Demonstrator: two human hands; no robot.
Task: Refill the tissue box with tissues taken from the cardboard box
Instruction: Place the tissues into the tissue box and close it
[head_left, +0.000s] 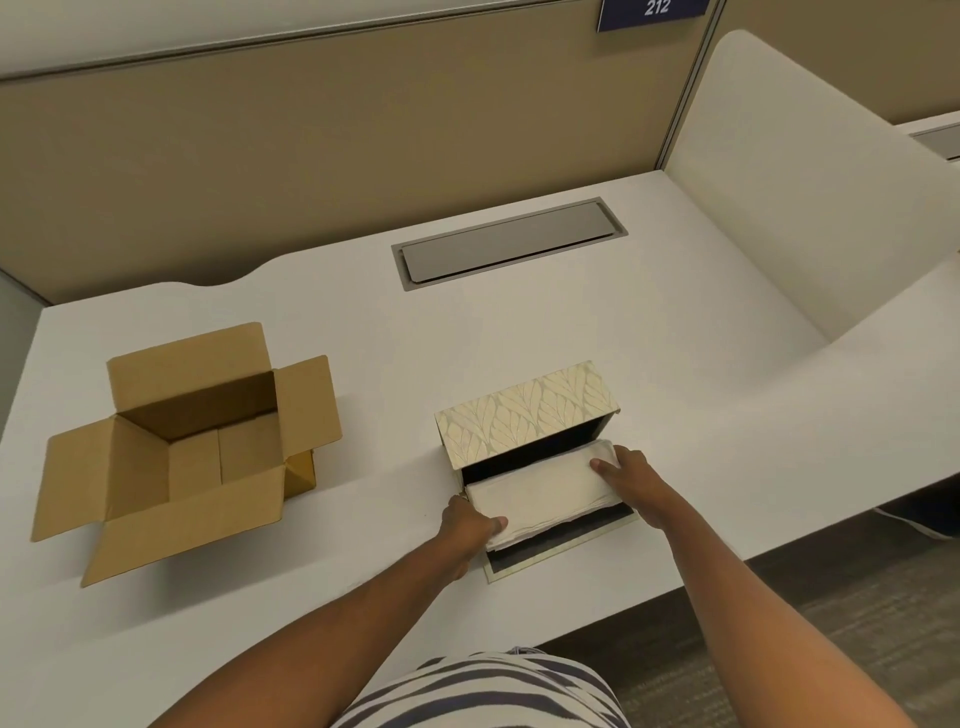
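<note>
Both forearms reach from the near edge toward the tissue box (524, 415), which lies on its side right of centre on the white desk (675, 364), open face toward the viewer, its flap (566, 551) flat on the desk. Left hand (470, 522) grips the near-left end of the tissue stack (545, 493), thumb on top, fingers hidden beneath. Right hand (628, 475) clasps the far-right end, thumb on top. The stack sits partly inside the opening. The cardboard box (187, 447) stands well to the left, flaps open.
</note>
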